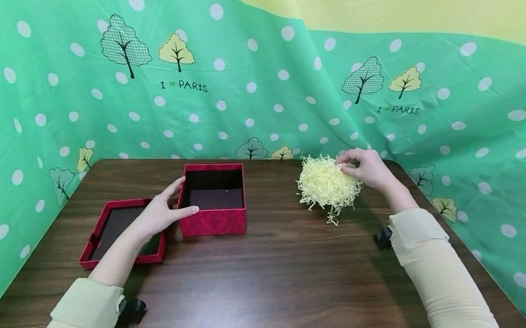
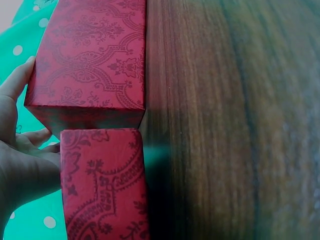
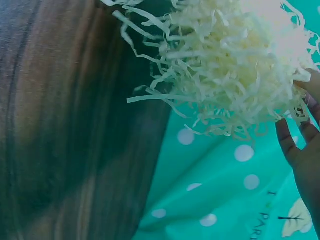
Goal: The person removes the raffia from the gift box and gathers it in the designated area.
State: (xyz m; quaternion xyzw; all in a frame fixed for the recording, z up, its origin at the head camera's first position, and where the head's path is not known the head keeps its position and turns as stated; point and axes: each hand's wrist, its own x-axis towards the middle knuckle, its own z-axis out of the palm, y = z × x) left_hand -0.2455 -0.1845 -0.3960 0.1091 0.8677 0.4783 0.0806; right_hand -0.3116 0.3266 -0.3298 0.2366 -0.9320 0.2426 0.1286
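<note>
Shredded paper (image 1: 325, 184), pale yellow and tangled, under right hand (image 1: 368, 168) fingers.

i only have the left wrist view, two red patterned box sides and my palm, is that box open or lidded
Observer: Open. The head view shows the red box with no lid on and a dark, bare inside.
Operator: so what's the second red piece near my palm
Observer: That's the lid, lying inside-up on the table left of the box; the left hand reaches over it, fingers straight against the box's left wall.
Operator: and the right hand
Observer: The right hand grips a pile of pale yellow shredded paper on the table, right of the box and apart from it.
</note>
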